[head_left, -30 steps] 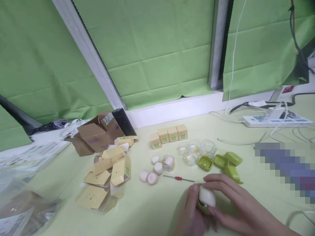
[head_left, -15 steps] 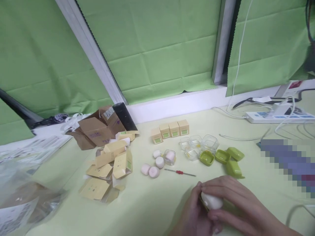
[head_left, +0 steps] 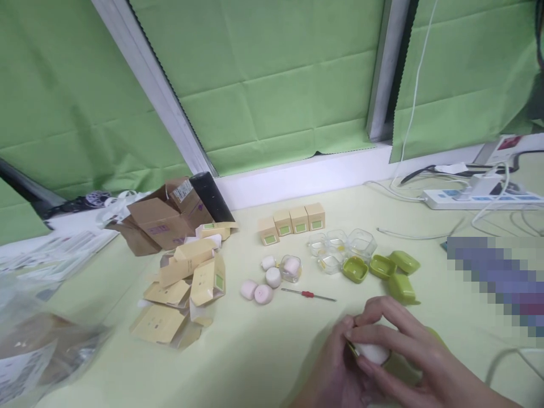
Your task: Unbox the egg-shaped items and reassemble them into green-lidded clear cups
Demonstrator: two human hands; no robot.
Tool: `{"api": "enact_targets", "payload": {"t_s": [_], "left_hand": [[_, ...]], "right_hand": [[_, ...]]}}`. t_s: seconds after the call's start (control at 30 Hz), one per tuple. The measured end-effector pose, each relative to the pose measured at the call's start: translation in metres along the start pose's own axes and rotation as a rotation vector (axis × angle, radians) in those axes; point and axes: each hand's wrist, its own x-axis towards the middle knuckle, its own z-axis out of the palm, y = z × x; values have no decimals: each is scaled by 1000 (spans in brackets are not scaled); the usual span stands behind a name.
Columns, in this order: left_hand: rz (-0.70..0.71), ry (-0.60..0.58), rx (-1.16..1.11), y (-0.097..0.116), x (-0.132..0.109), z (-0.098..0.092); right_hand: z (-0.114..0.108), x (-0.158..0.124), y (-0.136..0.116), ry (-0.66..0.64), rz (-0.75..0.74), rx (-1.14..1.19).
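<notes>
At the lower right my left hand (head_left: 338, 365) is closed around a green case, of which only an edge shows. A white rounded piece (head_left: 373, 353) sits at the case, and the fingers of my right hand (head_left: 408, 345) are bent over it and press on it. Beyond the hands lie several green cases (head_left: 356, 270) and several clear plastic covers (head_left: 361, 242). A screwdriver with a red middle (head_left: 307, 294) is left of them. Several white and pinkish rounded pieces (head_left: 263, 294) stand nearby, one inside a clear cover.
Small cardboard boxes (head_left: 299, 220) stand in a row at the back. Opened packaging (head_left: 164, 324) and a brown carton (head_left: 159, 222) are on the left, with a plastic bag (head_left: 46, 345) at the near left corner. A power strip (head_left: 446, 199) with cables is at the right.
The fingers of my right hand have shifted over the white piece, with the index finger raised more. The view has moved slightly. Part of something green now shows behind my right hand.
</notes>
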Motion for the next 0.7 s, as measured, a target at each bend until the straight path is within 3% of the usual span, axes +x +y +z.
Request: {"api": "enact_targets", "payload": {"t_s": [0.27, 0.4, 0.5, 0.57, 0.7], "left_hand": [[8, 41, -29, 4, -2, 6], [37, -86, -30, 1, -1, 0], [136, -172, 73, 1, -5, -5], [187, -161, 175, 3, -10, -6], [161, -150, 276, 10, -17, -2]], "right_hand": [[-6, 4, -4, -82, 23, -7], [-8, 3, -6, -70, -4, -14], [-9, 2, -7, -61, -39, 14], [-9, 1, -7, -54, -34, 34], [-9, -1, -7, -68, 18, 46]]}}
